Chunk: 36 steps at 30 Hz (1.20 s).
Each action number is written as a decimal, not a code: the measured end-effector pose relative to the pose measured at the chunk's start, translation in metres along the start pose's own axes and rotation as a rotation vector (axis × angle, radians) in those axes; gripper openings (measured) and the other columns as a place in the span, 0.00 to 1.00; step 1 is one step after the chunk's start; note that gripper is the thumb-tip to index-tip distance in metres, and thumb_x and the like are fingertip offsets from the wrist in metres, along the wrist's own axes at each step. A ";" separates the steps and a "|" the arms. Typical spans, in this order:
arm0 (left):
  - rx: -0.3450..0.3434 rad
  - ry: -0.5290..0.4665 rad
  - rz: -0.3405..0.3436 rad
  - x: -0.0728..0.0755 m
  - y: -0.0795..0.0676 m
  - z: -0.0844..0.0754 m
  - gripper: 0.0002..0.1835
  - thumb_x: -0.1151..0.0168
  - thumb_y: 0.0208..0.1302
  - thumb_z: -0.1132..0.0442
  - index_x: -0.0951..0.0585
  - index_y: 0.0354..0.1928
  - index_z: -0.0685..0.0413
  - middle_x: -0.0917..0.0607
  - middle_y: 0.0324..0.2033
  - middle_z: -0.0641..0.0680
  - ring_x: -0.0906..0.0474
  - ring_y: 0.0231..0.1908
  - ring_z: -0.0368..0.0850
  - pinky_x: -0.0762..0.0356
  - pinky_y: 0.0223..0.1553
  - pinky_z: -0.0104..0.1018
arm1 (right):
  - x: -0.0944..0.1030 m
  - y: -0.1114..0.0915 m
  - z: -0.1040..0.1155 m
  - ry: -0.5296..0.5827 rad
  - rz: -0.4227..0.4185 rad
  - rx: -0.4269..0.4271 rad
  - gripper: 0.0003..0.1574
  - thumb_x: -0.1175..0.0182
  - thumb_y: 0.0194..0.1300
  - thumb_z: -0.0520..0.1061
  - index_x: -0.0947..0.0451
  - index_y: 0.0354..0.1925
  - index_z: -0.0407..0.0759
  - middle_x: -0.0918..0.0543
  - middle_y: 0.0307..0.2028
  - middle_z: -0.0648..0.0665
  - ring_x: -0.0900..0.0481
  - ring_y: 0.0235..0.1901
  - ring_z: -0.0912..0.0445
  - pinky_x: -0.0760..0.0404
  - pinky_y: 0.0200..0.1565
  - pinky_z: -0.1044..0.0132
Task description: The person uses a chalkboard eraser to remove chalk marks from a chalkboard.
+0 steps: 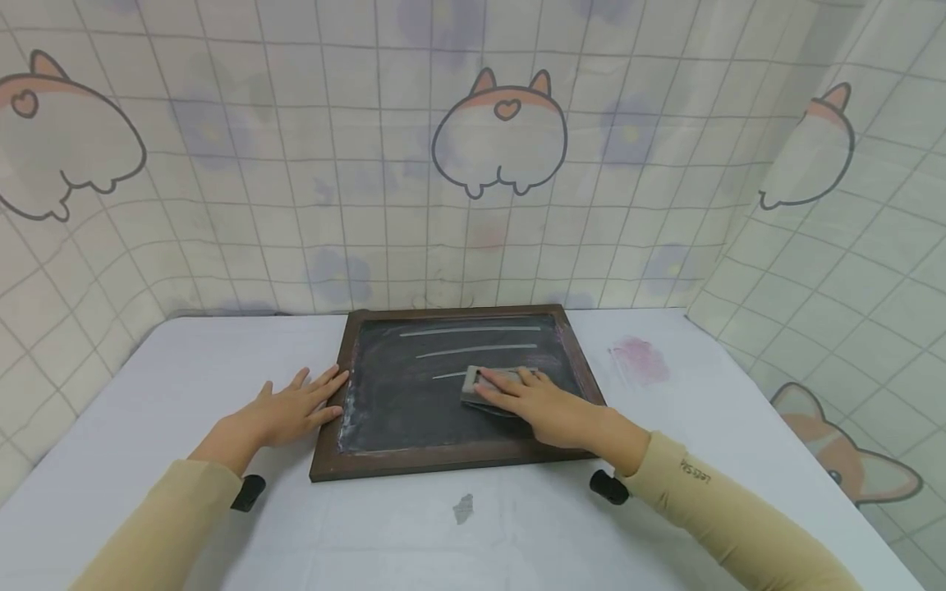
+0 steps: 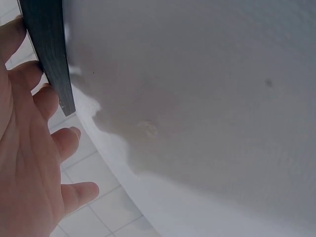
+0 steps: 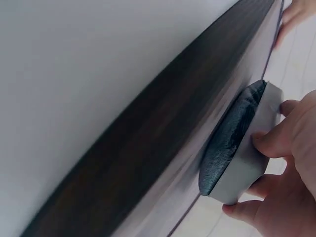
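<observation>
A chalkboard [image 1: 414, 402] in a brown wooden frame lies on the white table, with three pale chalk lines across its upper part. My right hand [image 1: 547, 404] grips a grey blackboard eraser [image 1: 471, 386], thumb and fingers about its body. Its dark felt pad [image 3: 229, 143] faces the board in the right wrist view. The eraser covers the right end of the lowest line. At the board's left side my left hand [image 1: 291, 408] rests with fingers spread, fingertips on the wooden frame [image 2: 47, 49].
Pink smudges [image 1: 640, 359] mark the white table [image 1: 384, 533] right of the board. A grey patch [image 1: 463, 509] shows in front of it. A tile-patterned curtain [image 1: 636, 189] with cartoon corgis encloses the back and sides. Black straps [image 1: 609, 487] sit at the wrists.
</observation>
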State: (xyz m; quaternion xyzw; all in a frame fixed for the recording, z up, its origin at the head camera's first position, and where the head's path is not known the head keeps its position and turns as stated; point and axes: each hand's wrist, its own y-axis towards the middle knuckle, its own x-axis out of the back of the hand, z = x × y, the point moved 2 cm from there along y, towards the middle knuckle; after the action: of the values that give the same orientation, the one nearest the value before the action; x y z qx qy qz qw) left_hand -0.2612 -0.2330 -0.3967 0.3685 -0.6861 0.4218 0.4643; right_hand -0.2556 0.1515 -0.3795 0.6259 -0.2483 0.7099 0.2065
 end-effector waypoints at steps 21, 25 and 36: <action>0.008 -0.003 0.018 0.002 -0.001 0.002 0.40 0.55 0.79 0.38 0.48 0.82 0.52 0.50 0.80 0.63 0.56 0.75 0.76 0.62 0.63 0.85 | 0.007 0.018 0.018 0.008 0.023 -0.081 0.53 0.46 0.65 0.18 0.45 0.81 0.45 0.51 0.81 0.39 0.44 0.72 0.24 0.40 0.68 0.32; 0.012 -0.003 0.015 0.001 -0.001 0.001 0.40 0.55 0.79 0.38 0.47 0.82 0.52 0.50 0.80 0.63 0.55 0.75 0.77 0.62 0.63 0.85 | 0.004 0.046 0.051 -0.078 0.057 -0.034 0.51 0.43 0.69 0.24 0.47 0.82 0.51 0.52 0.81 0.44 0.43 0.73 0.29 0.37 0.69 0.37; 0.016 0.014 0.019 0.001 0.002 0.000 0.40 0.56 0.79 0.36 0.47 0.82 0.51 0.50 0.80 0.62 0.55 0.75 0.75 0.62 0.63 0.84 | 0.005 0.061 0.069 -0.109 0.056 0.028 0.52 0.41 0.70 0.26 0.48 0.82 0.54 0.51 0.81 0.47 0.39 0.72 0.31 0.31 0.67 0.40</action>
State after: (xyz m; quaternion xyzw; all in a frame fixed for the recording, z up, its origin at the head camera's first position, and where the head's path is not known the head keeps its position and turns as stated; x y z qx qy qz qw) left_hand -0.2633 -0.2327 -0.3967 0.3625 -0.6830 0.4342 0.4622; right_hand -0.2385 0.0606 -0.3739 0.6593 -0.2667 0.6836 0.1637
